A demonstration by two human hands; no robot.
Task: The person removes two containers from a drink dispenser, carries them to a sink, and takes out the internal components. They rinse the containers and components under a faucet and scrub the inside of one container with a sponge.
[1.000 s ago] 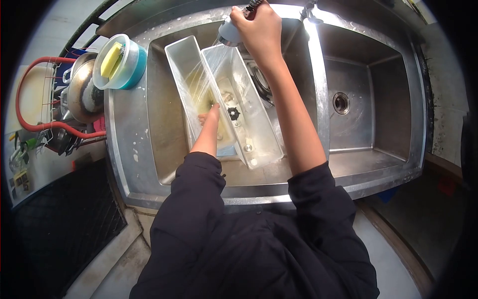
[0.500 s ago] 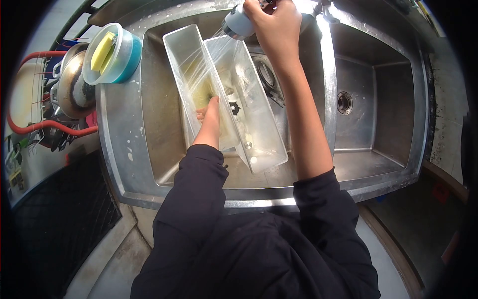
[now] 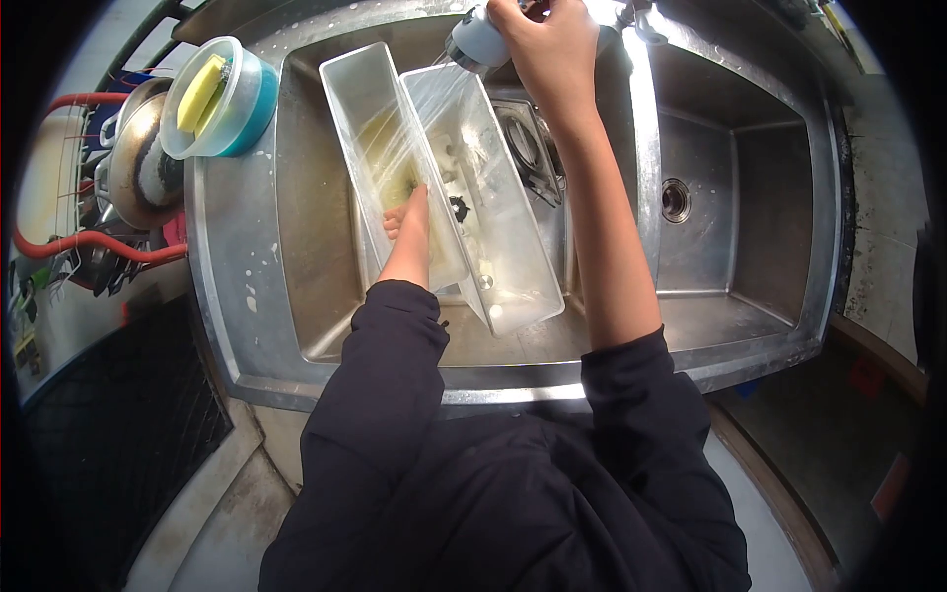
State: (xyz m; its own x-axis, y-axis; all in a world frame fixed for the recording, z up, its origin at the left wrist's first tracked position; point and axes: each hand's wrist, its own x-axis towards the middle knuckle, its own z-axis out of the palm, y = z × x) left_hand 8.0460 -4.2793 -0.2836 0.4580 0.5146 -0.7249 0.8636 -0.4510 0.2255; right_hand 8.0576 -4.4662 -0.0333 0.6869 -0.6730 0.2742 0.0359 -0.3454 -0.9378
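Note:
My right hand (image 3: 550,35) is closed around a white spray head (image 3: 479,41) at the top of the view. Thin jets of water fan down and left from it. Below, a long translucent plastic bin (image 3: 357,74) leans in the sink with yellowish water inside. My left hand (image 3: 410,212) reaches into this bin, its fingers partly showing and apart, with nothing visible held. A second long bin (image 3: 523,237) lies alongside on the right, wet inside, with a dark spot showing near its middle.
A metal piece with a dark cable-like loop (image 3: 533,153) lies right of the bins. The second basin (image 3: 769,197) has a drain. On the left ledge stands a tub (image 3: 247,109) with a yellow sponge (image 3: 202,94). Pans (image 3: 148,168) sit in a red-edged rack (image 3: 109,247).
The view has shifted slightly. My left hand stays inside the left bin with only a small change in its fingers. Water keeps spraying from the head in my right hand.

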